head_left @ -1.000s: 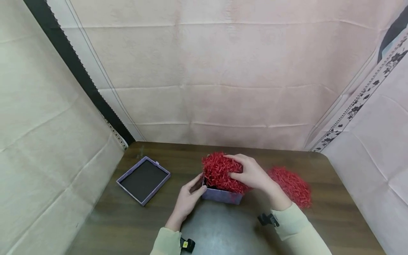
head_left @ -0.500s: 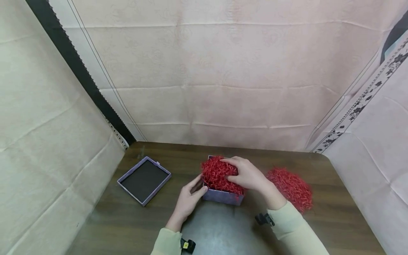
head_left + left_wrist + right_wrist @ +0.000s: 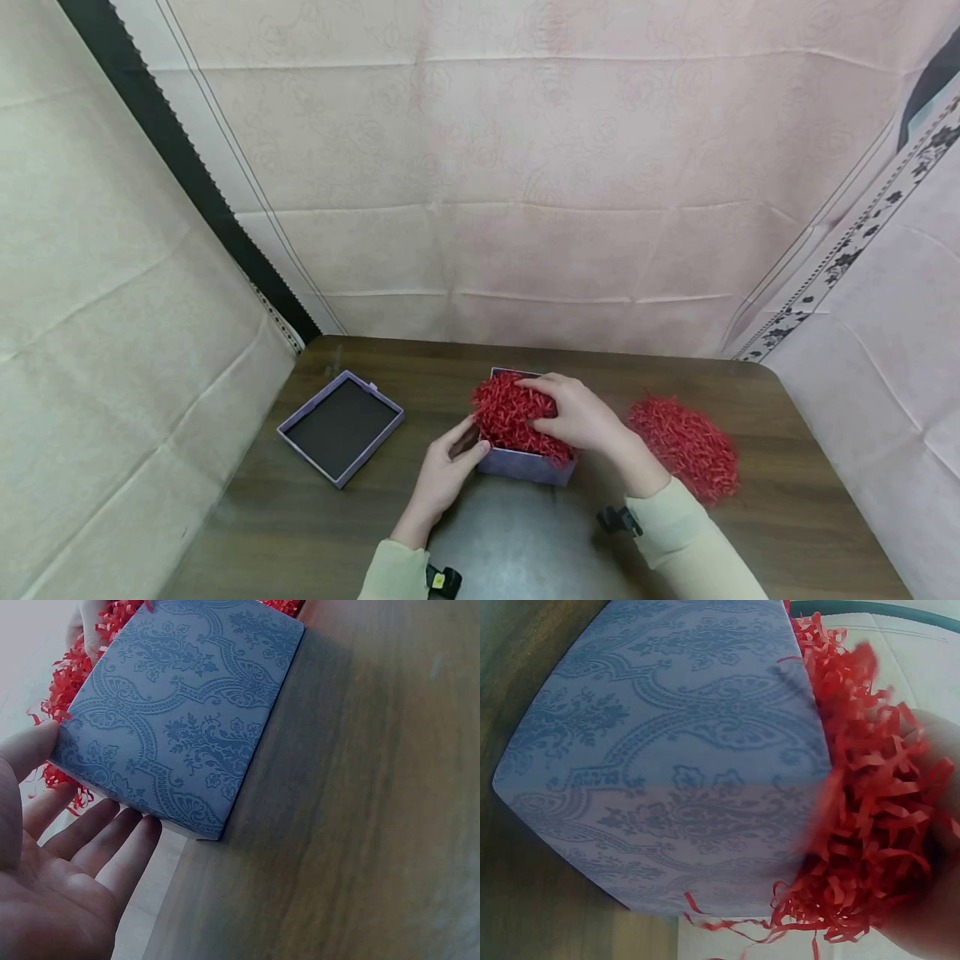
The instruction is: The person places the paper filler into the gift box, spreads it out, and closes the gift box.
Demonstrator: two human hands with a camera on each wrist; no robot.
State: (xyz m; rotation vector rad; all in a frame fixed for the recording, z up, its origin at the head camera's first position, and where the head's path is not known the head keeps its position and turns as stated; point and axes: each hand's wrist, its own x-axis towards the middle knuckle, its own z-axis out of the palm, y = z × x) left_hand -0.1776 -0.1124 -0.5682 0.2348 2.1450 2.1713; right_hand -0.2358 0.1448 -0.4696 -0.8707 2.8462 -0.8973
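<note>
Partway along, by the look of it: red shreds (image 3: 513,408) heaped above the rim of the purple box (image 3: 528,468) at mid-table, lid (image 3: 340,429) off and lying well apart on the left of the table (image 3: 262,533). Not done: loose pile (image 3: 684,450) of similar shreds out on the right, outside the box; lid not on; heap not level with the rim. Gripping the box at its left end with the left hand (image 3: 441,477), thumb at the near corner, fingers against the end wall. Cupping the heap with the right hand (image 3: 581,414), fingers and thumb bent round the shreds; cannot tell whether pressing down or gathering. Head view alone for lid and loose pile, also for the far rim. Wrist views needed for the floral pattern on the box, lost from above. Left wrist view: best on the left fingers, set against the end wall. Right wrist view: strands dangling over the edge, fingertips hidden.
</note>
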